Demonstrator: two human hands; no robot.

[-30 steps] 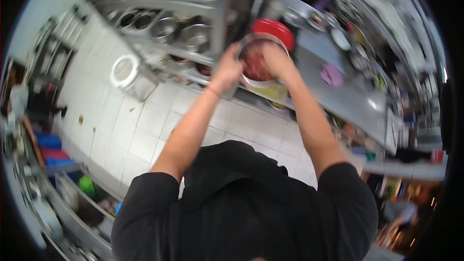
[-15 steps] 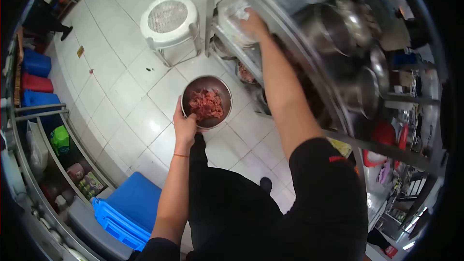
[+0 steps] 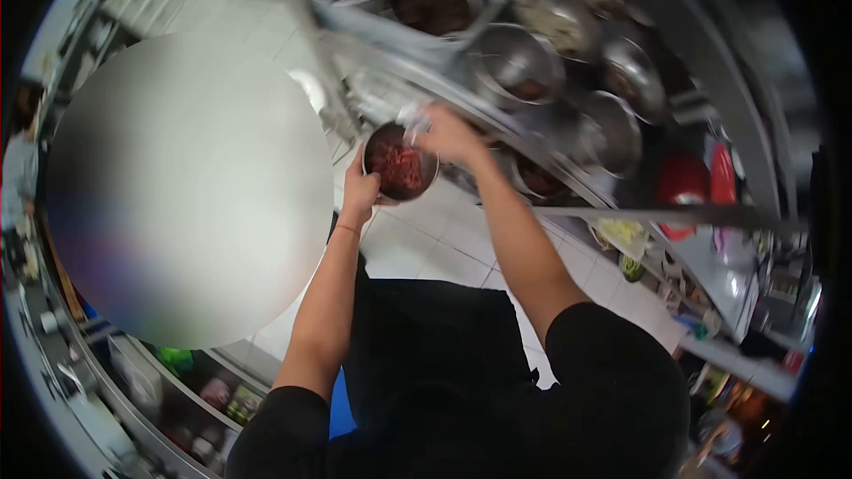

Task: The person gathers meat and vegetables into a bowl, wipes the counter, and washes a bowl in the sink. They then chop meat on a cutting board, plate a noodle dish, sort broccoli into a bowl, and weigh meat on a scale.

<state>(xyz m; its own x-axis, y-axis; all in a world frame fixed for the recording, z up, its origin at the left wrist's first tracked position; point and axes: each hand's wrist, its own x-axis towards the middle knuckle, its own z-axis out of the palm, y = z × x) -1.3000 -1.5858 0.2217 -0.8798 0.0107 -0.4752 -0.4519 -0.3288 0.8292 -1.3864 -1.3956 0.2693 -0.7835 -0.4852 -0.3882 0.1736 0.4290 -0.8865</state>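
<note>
My left hand point(image 3: 359, 191) grips the near left side of a metal bowl point(image 3: 429, 179), thumb over the rim. Strips of raw red meat point(image 3: 397, 167) lie inside the bowl. At the bowl's far right side is my right hand point(image 3: 451, 135), blurred by motion, with its fingers closed on a small whitish, partly clear thing point(image 3: 414, 119). That thing hangs over the bowl's far edge; its kind is too smeared to make out. Whether anything is falling from it cannot be seen.
A metal rack stands at the right, its rail point(image 3: 497, 115) close to my right forearm. Metal bowls point(image 3: 515, 66) and a deep pot point(image 3: 435, 7) sit on it. A blurred oval hides much of the left side. Another person point(image 3: 18, 177) is at the far left edge.
My right hand has come back from the white container on the lower shelf to the bowl, carrying the whitish thing. The bowl has shifted nearer the rack, and the view has turned.
</note>
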